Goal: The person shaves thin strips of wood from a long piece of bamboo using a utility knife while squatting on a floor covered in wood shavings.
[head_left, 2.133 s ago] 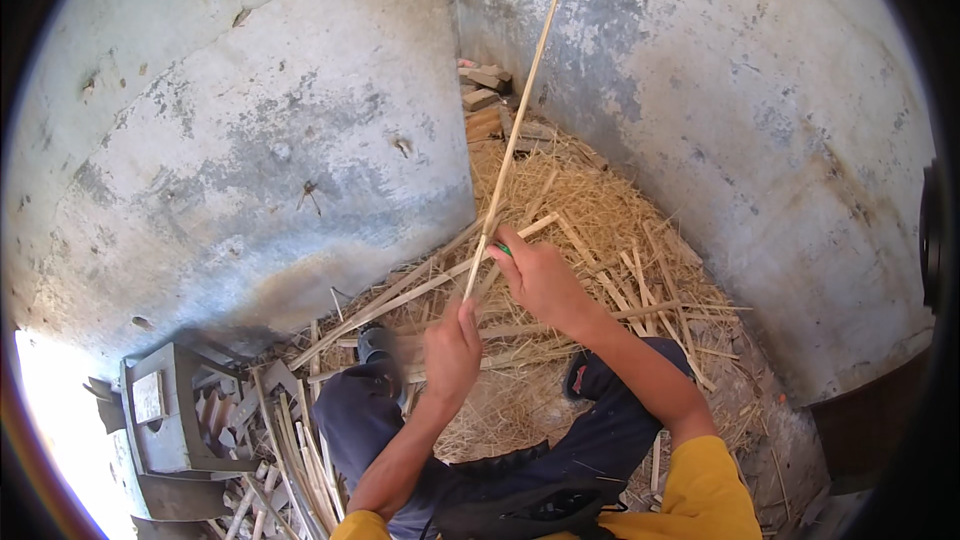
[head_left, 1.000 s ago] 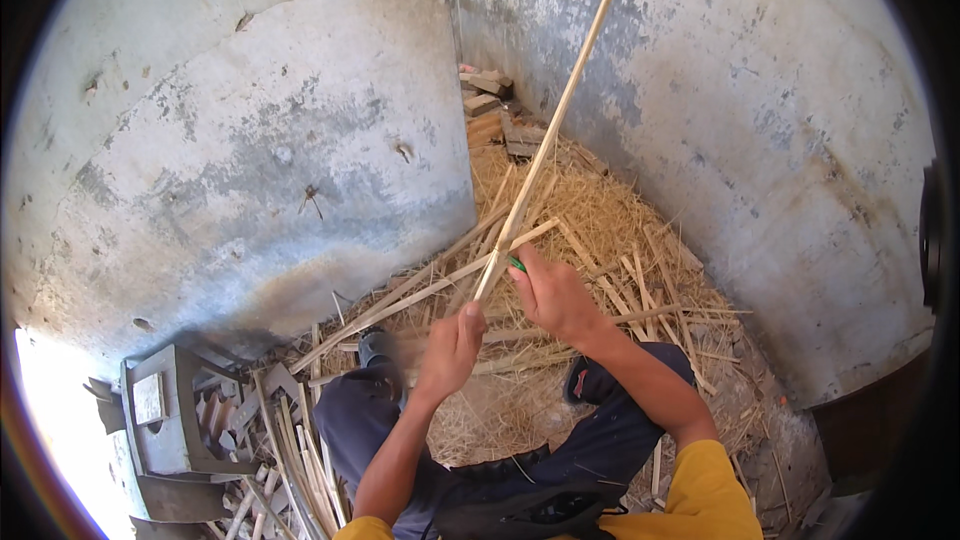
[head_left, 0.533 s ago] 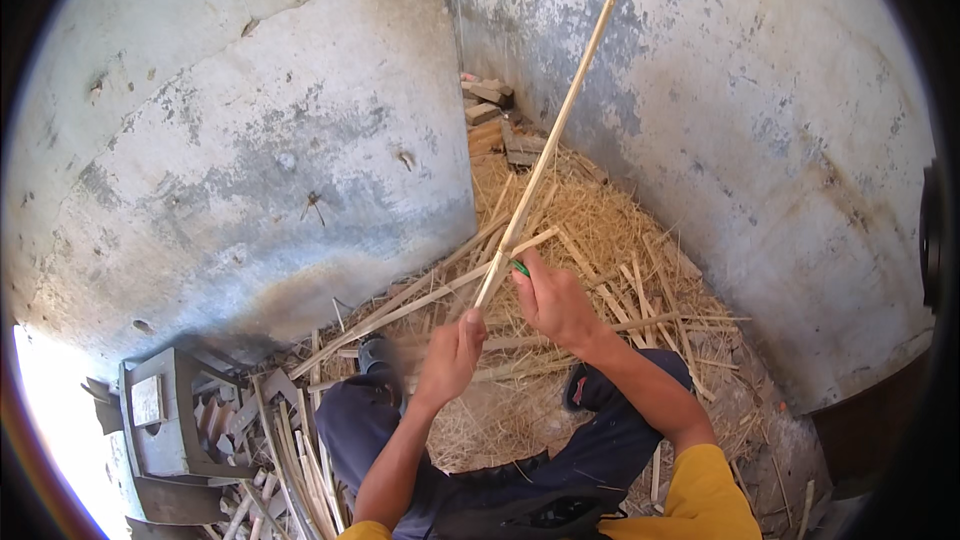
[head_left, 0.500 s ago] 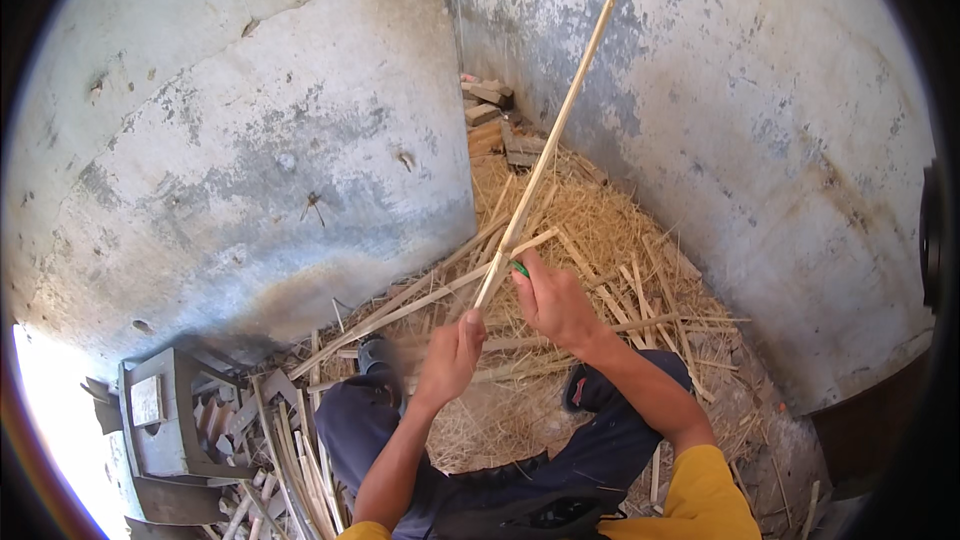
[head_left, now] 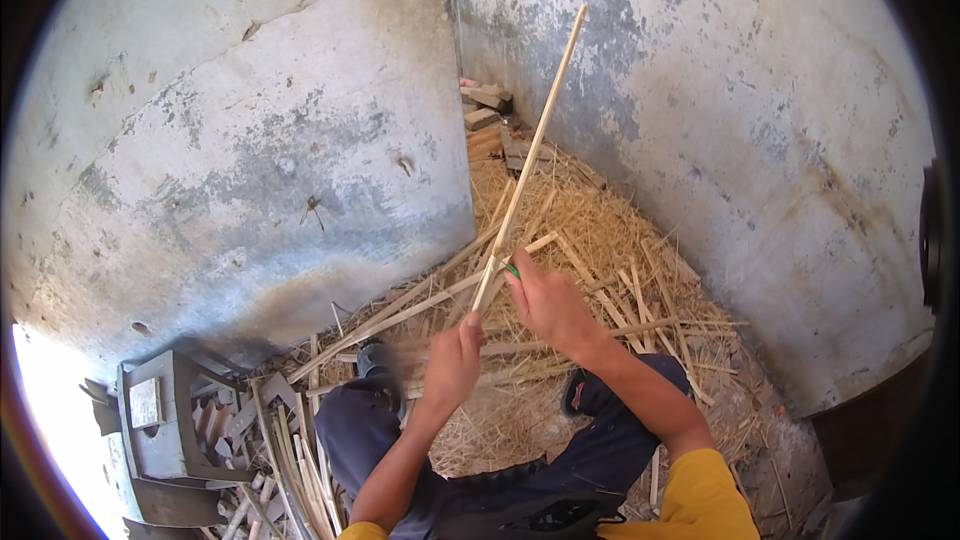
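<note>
A long pale wooden stick (head_left: 530,150) stands almost upright, leaning to the right, its top near the corner of the two walls. My left hand (head_left: 452,365) grips the stick's lower end. Just above and to the right, my right hand (head_left: 550,305) is closed on a small green-handled tool (head_left: 513,269) pressed against the stick. Whether that tool has a blade is hidden by my fingers. Both hands are over my knees, which are in dark trousers (head_left: 520,460).
Straw and several split wooden strips (head_left: 600,280) cover the floor in the corner of two grey plastered walls (head_left: 260,160). Small wood blocks (head_left: 488,110) lie at the back. A grey crate-like stool (head_left: 160,420) and a bundle of strips (head_left: 290,460) sit at lower left.
The stick's top has swung from left of the wall corner to the right and stays tilted there. Both hands keep their grip near its lower end.
</note>
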The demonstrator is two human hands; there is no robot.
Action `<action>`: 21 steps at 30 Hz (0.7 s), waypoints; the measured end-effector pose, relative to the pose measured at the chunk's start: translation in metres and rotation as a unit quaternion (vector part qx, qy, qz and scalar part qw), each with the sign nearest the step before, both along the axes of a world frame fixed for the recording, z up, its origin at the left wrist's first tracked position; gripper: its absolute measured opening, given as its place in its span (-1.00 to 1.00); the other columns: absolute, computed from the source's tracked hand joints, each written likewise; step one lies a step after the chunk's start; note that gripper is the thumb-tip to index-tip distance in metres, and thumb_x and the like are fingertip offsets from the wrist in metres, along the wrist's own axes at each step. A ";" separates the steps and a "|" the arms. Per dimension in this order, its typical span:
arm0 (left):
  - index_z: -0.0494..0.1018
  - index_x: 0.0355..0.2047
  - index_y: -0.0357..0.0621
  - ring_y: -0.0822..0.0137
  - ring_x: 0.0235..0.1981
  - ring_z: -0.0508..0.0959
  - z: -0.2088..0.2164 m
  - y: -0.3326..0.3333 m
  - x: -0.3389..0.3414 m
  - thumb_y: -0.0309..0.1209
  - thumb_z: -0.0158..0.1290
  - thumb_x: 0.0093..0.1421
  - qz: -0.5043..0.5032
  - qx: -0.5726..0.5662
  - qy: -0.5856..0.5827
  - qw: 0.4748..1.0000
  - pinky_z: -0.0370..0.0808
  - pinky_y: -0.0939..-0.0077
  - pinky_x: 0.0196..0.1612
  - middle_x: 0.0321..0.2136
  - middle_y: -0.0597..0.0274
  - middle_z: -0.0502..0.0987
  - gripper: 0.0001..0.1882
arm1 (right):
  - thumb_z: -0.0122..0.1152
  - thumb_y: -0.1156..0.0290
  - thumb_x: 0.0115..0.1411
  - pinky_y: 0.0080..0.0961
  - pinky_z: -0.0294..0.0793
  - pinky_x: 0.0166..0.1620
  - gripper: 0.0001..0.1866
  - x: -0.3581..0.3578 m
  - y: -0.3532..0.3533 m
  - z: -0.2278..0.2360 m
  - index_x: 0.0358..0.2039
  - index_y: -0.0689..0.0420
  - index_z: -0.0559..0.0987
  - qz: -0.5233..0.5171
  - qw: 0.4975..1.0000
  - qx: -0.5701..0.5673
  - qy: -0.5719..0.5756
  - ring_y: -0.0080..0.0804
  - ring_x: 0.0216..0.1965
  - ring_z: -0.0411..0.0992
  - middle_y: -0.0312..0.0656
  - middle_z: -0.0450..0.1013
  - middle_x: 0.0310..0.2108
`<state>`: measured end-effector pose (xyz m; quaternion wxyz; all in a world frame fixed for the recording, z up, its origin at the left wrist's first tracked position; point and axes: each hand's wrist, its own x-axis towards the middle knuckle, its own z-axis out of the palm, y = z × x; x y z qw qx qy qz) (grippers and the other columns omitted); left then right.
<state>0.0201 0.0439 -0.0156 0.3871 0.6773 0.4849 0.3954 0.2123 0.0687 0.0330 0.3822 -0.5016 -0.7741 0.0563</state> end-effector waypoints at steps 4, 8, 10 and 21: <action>0.41 -0.46 -0.40 -0.13 -0.60 0.38 0.002 -0.001 0.008 -0.15 -0.28 0.60 0.022 0.015 0.019 0.999 0.33 0.05 -0.41 -0.64 -0.14 0.37 -0.40 | 0.00 0.31 0.53 -0.07 0.36 -0.57 -0.72 -0.002 0.003 -0.003 -0.02 0.33 0.41 -0.019 0.999 -0.035 0.007 0.12 -0.67 0.47 0.08 0.38 -0.71; 0.43 -0.43 -0.42 -0.19 -0.59 0.39 0.002 -0.001 0.011 -0.21 -0.25 0.60 0.022 0.018 0.016 0.999 0.32 0.00 -0.42 -0.63 -0.19 0.39 -0.44 | -0.01 0.29 0.53 0.02 0.41 -0.54 -0.72 -0.004 0.006 -0.001 -0.01 0.30 0.37 -0.017 0.998 -0.062 0.022 0.21 -0.61 0.49 0.10 0.40 -0.71; 0.44 -0.42 -0.43 -0.23 -0.58 0.40 0.003 -0.001 0.012 -0.24 -0.23 0.59 0.024 0.027 0.015 0.999 0.31 -0.02 -0.42 -0.62 -0.22 0.40 -0.46 | -0.01 0.29 0.52 0.06 0.43 -0.52 -0.73 -0.004 0.007 0.001 -0.03 0.27 0.35 -0.011 0.997 -0.074 0.032 0.26 -0.57 0.50 0.13 0.42 -0.69; 0.51 -0.35 -0.42 -0.43 -0.52 0.45 -0.012 0.006 0.015 -0.28 -0.15 0.56 0.066 0.094 0.061 0.992 0.32 -0.11 -0.46 -0.59 -0.35 0.44 -0.54 | -0.06 0.24 0.54 0.05 0.46 -0.48 -0.68 0.001 0.007 0.002 -0.01 0.29 0.38 -0.054 0.990 -0.125 -0.048 0.28 -0.52 0.52 0.19 0.46 -0.64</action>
